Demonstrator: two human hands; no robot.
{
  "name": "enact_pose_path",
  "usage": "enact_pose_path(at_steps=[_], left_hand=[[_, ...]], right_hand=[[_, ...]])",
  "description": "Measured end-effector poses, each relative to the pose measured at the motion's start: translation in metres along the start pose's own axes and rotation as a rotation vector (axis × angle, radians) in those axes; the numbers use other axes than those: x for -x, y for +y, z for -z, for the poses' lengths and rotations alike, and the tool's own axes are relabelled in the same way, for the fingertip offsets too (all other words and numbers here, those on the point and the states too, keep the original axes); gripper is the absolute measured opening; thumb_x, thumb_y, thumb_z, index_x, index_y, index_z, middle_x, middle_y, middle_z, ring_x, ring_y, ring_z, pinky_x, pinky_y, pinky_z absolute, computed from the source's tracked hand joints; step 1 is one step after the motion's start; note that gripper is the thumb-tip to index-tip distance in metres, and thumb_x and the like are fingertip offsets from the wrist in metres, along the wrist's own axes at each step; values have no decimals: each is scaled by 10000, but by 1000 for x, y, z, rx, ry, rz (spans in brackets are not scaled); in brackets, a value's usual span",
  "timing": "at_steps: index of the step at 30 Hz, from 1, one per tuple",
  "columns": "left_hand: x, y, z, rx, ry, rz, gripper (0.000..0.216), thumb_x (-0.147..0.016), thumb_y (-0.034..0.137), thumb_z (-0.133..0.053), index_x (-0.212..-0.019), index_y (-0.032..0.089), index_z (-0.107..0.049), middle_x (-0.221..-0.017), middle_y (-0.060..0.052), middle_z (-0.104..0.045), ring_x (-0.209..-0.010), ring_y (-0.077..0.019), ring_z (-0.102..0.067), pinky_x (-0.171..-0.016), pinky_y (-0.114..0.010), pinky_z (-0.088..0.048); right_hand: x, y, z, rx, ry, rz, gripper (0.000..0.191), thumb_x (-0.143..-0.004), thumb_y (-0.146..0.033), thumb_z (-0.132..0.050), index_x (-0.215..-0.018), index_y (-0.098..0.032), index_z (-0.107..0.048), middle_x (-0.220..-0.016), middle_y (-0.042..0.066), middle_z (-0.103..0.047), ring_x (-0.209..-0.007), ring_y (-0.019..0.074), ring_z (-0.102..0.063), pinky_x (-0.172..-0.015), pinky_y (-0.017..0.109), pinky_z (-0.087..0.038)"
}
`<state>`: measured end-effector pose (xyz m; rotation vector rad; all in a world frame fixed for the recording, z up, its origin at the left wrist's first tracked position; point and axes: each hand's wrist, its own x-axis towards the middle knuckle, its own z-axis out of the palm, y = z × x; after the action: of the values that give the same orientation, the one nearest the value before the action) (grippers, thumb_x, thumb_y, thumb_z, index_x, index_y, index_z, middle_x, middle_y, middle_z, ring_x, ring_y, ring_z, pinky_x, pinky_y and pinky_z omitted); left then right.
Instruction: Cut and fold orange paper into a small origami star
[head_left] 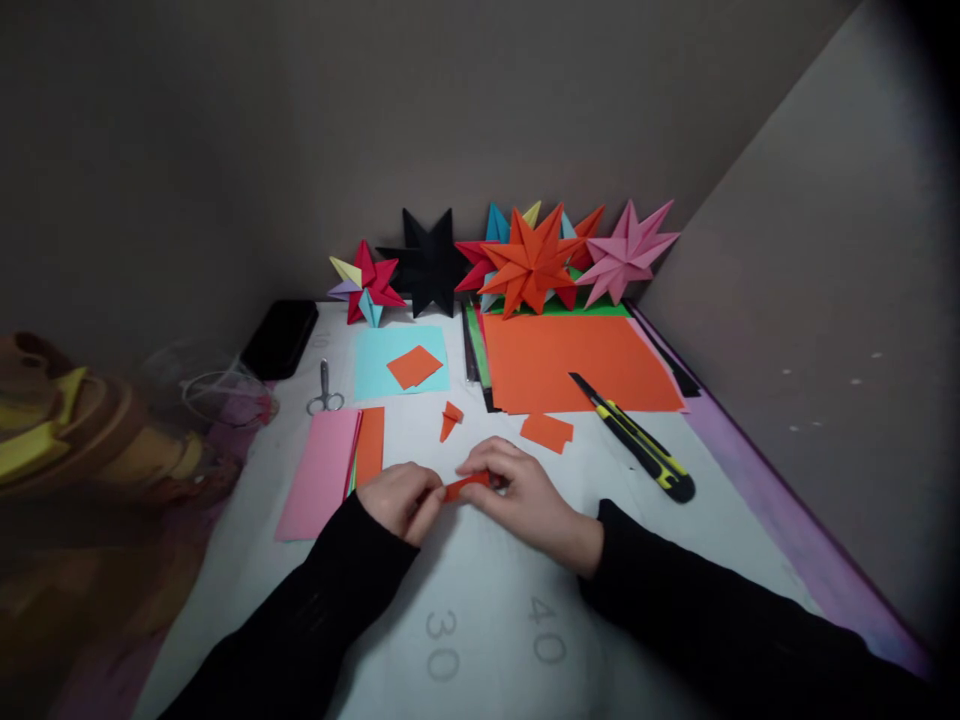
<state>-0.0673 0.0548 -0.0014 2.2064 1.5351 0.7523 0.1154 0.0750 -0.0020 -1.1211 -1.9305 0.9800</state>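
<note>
Both hands meet near the middle of the white mat, pinching one small folded piece of orange paper. My left hand grips its left end with curled fingers. My right hand presses on its right end, fingers closed over it. Just beyond the hands lie a folded orange paper unit and a small orange square. Both sleeves are black.
A yellow-black utility knife lies right of the hands. Orange sheets are stacked behind it. Scissors, a light-blue sheet bearing an orange square, pink paper, a black phone and several paper stars stand along the back.
</note>
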Motion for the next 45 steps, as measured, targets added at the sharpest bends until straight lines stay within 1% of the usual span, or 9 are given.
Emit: enact_pose_path(at_steps=[1, 3, 7, 13, 23, 34, 41, 43, 45], left_hand=[[0, 0, 0, 11, 10, -2, 221, -792, 273, -421, -674, 182, -584, -582, -11, -550, -541, -116, -471, -540, -230, -361], [-1, 0, -1, 72, 27, 30, 191, -780, 290, -457, -685, 182, -582, -598, -7, -540, -541, -112, -467, -523, -224, -360], [-2, 1, -5, 224, 1, 91, 161, -716, 326, -552, -712, 170, -592, -633, -2, -512, -555, -109, -468, -505, -219, -364], [0, 3, -13, 285, -84, 154, 220, -738, 335, -537, -664, 150, -629, -578, 3, -497, -502, -93, -428, -474, -219, -328], [0, -2, -14, 304, 89, 69, 183, -745, 282, -546, -681, 144, -648, -574, 5, -502, -476, -79, -412, -450, -204, -317], [-3, 0, -10, 323, 87, 125, 201, -751, 276, -520, -654, 140, -631, -571, 2, -511, -488, -86, -423, -470, -210, -330], [-3, -1, -12, 276, 174, 226, 243, -764, 329, -517, -637, 141, -602, -569, 3, -502, -498, -98, -435, -469, -218, -326], [-1, 1, -13, 280, 195, 198, 227, -770, 329, -517, -701, 141, -624, -594, -1, -520, -507, -99, -446, -474, -220, -332], [0, 5, -15, 278, 180, 149, 223, -777, 325, -507, -723, 146, -628, -608, -3, -522, -516, -100, -453, -480, -221, -334]], right_hand=[[0, -1, 0, -34, -11, -19, 71, -771, -198, -559, -796, -193, -625, -818, 23, -564, -726, 123, -532, -605, 242, -426], [0, -3, 0, -78, -3, -56, 118, -783, -190, -544, -691, -183, -617, -738, 8, -549, -685, 112, -527, -598, 240, -414], [0, -7, 0, -138, 13, -102, 103, -760, -187, -570, -669, -182, -619, -708, -2, -539, -663, 109, -520, -593, 241, -408], [-1, -11, 0, -188, 9, -145, 96, -745, -187, -586, -655, -175, -618, -699, -6, -534, -664, 106, -519, -599, 236, -407], [0, -8, -6, -187, -34, -188, 179, -724, -309, -632, -635, -163, -580, -693, -7, -512, -612, 95, -479, -537, 227, -371], [-1, -7, -1, -202, 24, -157, 189, -741, -197, -573, -570, -167, -497, -658, -22, -470, -597, 93, -447, -541, 227, -357], [0, 0, -4, -276, 240, -137, 116, -765, -236, -561, -668, -176, -538, -716, -1, -510, -659, 117, -487, -606, 246, -395], [1, 0, -6, -337, 229, -131, 98, -735, -263, -606, -773, -183, -565, -793, 9, -527, -672, 118, -495, -602, 243, -407], [2, -2, -7, -356, 140, -118, 146, -715, -295, -634, -795, -181, -588, -811, 15, -541, -679, 120, -506, -605, 244, -414]])
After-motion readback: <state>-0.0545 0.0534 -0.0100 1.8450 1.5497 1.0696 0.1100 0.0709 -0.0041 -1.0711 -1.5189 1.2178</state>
